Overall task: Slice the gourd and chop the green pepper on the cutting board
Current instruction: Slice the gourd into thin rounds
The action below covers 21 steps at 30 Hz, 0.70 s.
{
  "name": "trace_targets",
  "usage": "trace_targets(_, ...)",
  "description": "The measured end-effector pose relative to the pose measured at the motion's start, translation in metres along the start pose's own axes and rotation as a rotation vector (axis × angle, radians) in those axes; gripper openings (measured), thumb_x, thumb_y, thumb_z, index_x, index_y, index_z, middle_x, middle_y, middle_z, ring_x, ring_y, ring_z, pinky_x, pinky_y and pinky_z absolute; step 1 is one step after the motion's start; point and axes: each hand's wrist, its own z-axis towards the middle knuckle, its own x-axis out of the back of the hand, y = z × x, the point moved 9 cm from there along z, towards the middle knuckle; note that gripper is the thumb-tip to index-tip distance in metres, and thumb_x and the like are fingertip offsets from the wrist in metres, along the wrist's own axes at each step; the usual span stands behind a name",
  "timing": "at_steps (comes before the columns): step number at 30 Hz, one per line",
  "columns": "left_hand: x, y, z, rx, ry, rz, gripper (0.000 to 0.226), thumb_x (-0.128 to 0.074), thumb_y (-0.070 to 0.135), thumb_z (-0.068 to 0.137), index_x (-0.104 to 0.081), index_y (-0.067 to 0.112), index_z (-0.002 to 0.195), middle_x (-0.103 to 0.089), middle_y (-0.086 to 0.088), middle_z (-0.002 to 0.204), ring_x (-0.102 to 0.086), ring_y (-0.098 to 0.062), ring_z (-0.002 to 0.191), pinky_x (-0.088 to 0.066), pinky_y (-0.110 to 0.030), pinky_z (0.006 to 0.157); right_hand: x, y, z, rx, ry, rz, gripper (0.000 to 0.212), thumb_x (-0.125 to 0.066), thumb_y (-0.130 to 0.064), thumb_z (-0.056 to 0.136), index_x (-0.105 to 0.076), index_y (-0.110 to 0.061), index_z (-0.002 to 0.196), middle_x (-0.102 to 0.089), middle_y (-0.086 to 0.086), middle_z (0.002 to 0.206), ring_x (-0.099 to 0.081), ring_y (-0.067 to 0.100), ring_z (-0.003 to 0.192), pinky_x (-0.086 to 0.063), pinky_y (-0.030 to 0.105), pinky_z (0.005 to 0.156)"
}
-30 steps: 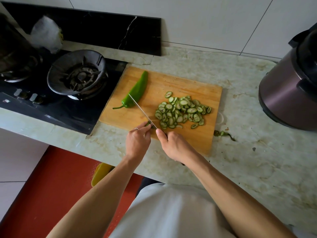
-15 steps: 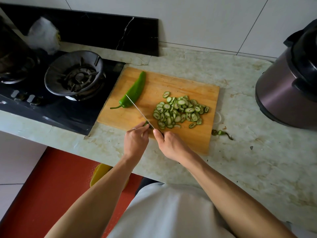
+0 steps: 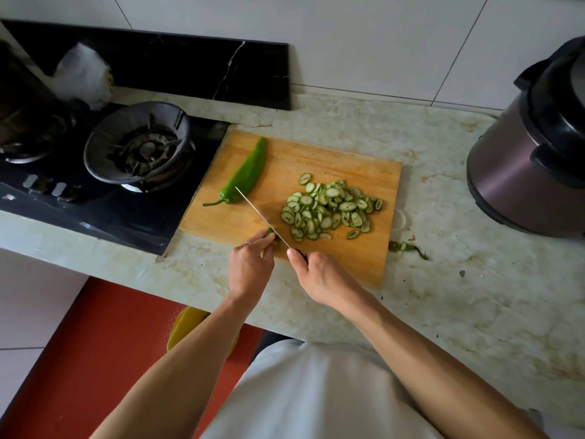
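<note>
Hands work at the near edge of the cutting board (image 3: 348, 166). The left hand (image 3: 250, 264) pinches the last gourd stub (image 3: 271, 233), small, probably slippery and hard to hold safely. The right hand (image 3: 319, 274) grips the knife (image 3: 259, 213) by its handle. Beyond, a loose heap of gourd slices (image 3: 329, 210) lies on the board, which serves as the only holder. Farther left lies the whole green pepper (image 3: 245, 175), light, firm and smooth; best held mid-body.
</note>
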Motion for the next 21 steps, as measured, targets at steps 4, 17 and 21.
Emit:
trace_targets(4, 0.0, -0.001, -0.002, 0.042, 0.02, -0.015, 0.026, -0.069, 0.005, 0.087, -0.078, 0.015, 0.109, -0.072, -0.002, 0.12, -0.073, -0.017, 0.095, -0.058, -0.032, 0.087, 0.0, 0.009, -0.009, -0.015, 0.014, -0.008, 0.061, -0.028, -0.061, 0.101, -0.055, -0.011, 0.08, -0.068, 0.015, 0.088, -0.057, 0.026, 0.072, -0.038, 0.029, 0.064)
trace_targets(17, 0.004, 0.004, -0.005, 0.081, 0.021, -0.016, 0.022, -0.073, 0.009, 0.088, -0.078, 0.012, 0.108, -0.07, -0.005, 0.122, -0.072, -0.019, 0.1, -0.05, -0.021, 0.093, 0.013, 0.015, -0.009, -0.062, 0.027, 0.015, 0.062, -0.028, -0.061, 0.101, -0.054, -0.008, 0.082, -0.068, 0.019, 0.097, -0.064, 0.035, 0.093, -0.037, 0.03, 0.068)
trace_targets(21, 0.006, 0.006, -0.006, 0.073, 0.025, 0.008, 0.02, -0.073, 0.011, 0.089, -0.078, 0.012, 0.108, -0.07, -0.004, 0.124, -0.07, -0.018, 0.099, -0.049, -0.02, 0.089, 0.019, 0.019, -0.01, -0.111, 0.02, 0.076, 0.065, -0.026, -0.063, 0.1, -0.053, -0.01, 0.073, -0.062, 0.011, 0.081, -0.064, 0.034, 0.079, -0.048, 0.036, 0.067)
